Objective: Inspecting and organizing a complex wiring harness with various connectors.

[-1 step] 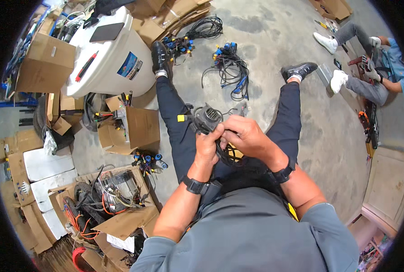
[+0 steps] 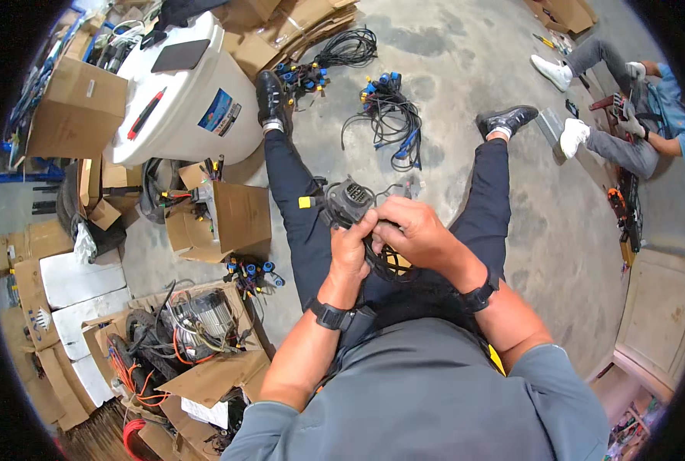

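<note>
A black wiring harness with a coiled cable [image 2: 389, 265] is held between my hands over my lap. Its grey multi-pin connector [image 2: 353, 197] points up and away from me, with a yellow-ended plug [image 2: 306, 203] sticking out to its left. My left hand [image 2: 352, 250] is closed round the harness just below the connector. Close against it, my right hand [image 2: 410, 230] has its fingers pinched on the black cable; the fingertips are partly hidden. Thin wire ends [image 2: 396, 187] stick out beyond the right hand.
Between my feet lie two bundles of black cables [image 2: 392, 115] with blue plugs. A white tub [image 2: 235, 115] carries a red cutter [image 2: 146, 114] and a dark tablet [image 2: 181, 55]. At left are open cardboard boxes [image 2: 242, 215] and a motor [image 2: 204, 319]. Another person [image 2: 650, 123] sits far right.
</note>
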Available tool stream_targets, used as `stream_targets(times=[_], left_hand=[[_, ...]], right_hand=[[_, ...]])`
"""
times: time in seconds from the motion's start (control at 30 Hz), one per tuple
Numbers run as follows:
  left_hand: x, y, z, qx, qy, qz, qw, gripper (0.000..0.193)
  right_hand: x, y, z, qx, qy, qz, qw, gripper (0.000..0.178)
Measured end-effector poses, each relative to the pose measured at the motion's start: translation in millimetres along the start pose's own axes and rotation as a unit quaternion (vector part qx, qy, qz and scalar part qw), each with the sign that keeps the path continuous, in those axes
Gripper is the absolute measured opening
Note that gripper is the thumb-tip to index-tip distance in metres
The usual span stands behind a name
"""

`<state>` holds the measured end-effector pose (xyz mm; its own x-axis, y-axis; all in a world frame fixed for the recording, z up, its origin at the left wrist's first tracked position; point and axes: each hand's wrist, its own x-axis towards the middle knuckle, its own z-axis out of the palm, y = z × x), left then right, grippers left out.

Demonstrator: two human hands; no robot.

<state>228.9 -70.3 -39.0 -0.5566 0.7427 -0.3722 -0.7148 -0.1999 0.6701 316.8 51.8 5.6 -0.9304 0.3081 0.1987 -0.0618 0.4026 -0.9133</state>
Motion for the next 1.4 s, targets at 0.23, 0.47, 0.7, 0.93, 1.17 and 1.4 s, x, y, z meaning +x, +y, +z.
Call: stream_targets(times=[0.23,0.47,0.7,0.93,1.17,1.4], left_hand=[[8,11,-3,-0.004,0.05,0.063,0.997,0.011],[9,22,-20,0.003,0.05,0.051,0.997,0.028],[8,39,-13,-0.015,0.032,0.058,0.998,0.028],[5,36,-14,-0.026,0.061,0.061,0.996,0.018],[3,32,-8,-0.034,0.039,0.044,0.998,0.015],[5,27,-9,0.0,-0.008,0.072,0.997,0.017]], right_hand=[[-1,-10,16,0.066,0.059,0.036,0.995,0.029],[0,-15,12,0.01,0.082,0.014,0.996,0.035],[-6,1,17,-0.039,0.056,-0.01,0.998,0.024],[-6,9,18,-0.081,0.053,-0.063,0.993,0.018],[-9,12,11,-0.072,0.042,-0.053,0.995,0.013],[-15,18,12,-0.016,-0.03,-0.018,0.999,0.019]])
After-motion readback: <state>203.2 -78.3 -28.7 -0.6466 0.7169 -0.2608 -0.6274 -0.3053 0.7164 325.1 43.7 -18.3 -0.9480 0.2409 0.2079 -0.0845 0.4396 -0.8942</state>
